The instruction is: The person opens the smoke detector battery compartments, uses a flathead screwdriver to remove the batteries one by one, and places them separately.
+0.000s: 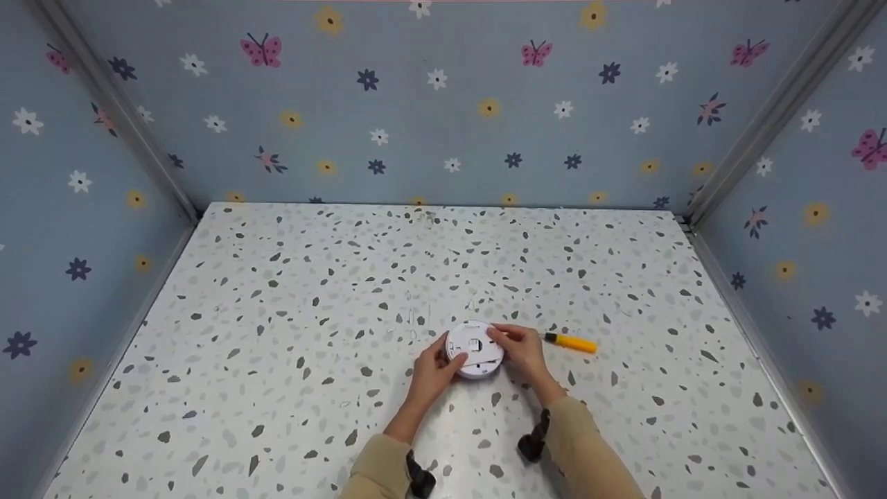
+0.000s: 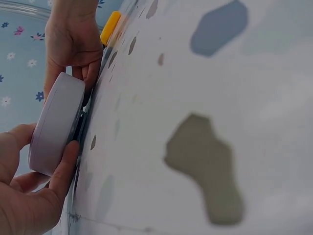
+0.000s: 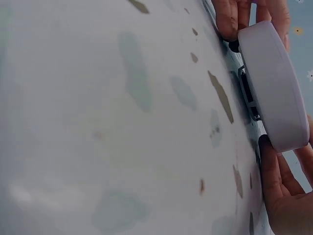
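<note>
A round white device that looks like a smoke detector (image 1: 472, 354) is held between both hands just at the tabletop. Its flat back, with slots and a small square opening, faces up in the head view. My left hand (image 1: 431, 369) grips the left rim, its thumb lying on the back. On the opposite rim, my right hand (image 1: 524, 353) grips with its thumb and fingers. Both wrist views show the white side wall edge-on, with a dark fitting low on the face toward the table. Right of the right hand lies a yellow-handled screwdriver (image 1: 572, 342), its shaft partly hidden by that hand.
A white speckled tabletop (image 1: 291, 360) extends around the hands. Blue panels (image 1: 443, 111) printed with flowers and butterflies enclose it at the back and both sides, with grey metal posts (image 1: 769, 118) at the corners.
</note>
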